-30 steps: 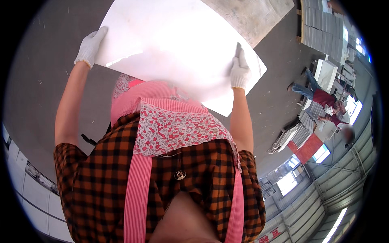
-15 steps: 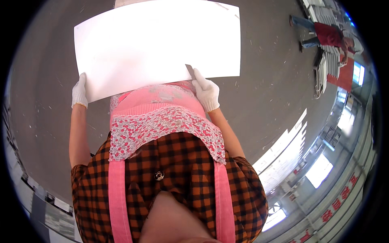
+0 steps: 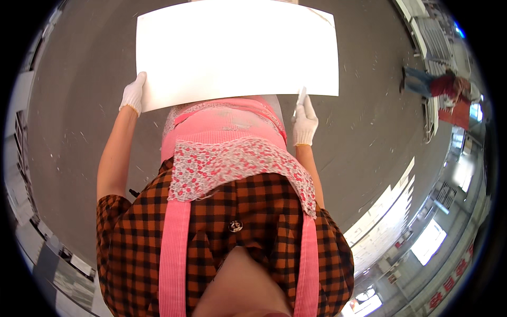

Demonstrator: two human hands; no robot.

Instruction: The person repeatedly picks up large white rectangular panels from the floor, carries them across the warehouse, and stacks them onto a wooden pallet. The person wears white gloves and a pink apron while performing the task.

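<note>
Nearest, at the bottom of the frame, is the person's orange-and-black checked shirt [image 3: 132,248], and over it a pink apron [image 3: 232,158] with a flowered border. Above the apron, to the right of the middle, the gloved right hand [image 3: 306,124] is closed around a thin flat tool [image 3: 302,96]. This tool points up the frame, and its tip overlaps the lower edge of the white panel [image 3: 237,53]; whether the hand itself presses on the panel, I cannot tell. The gloved left hand [image 3: 132,98] grasps the panel at its lower left corner, with the thumb along the left edge; its other fingers are hidden.

The panel is in the upper middle of the frame, just beyond both hands. Its long axis runs from left to right, with the right end slightly higher, so the tool stands nearly across it. The left hand is the nearer one, being in contact.

Farther, the grey floor [image 3: 90,142] surrounds the panel. At the upper right, a co-worker in a dark red top [image 3: 442,86] stands beside stacked boards [image 3: 432,38].
</note>
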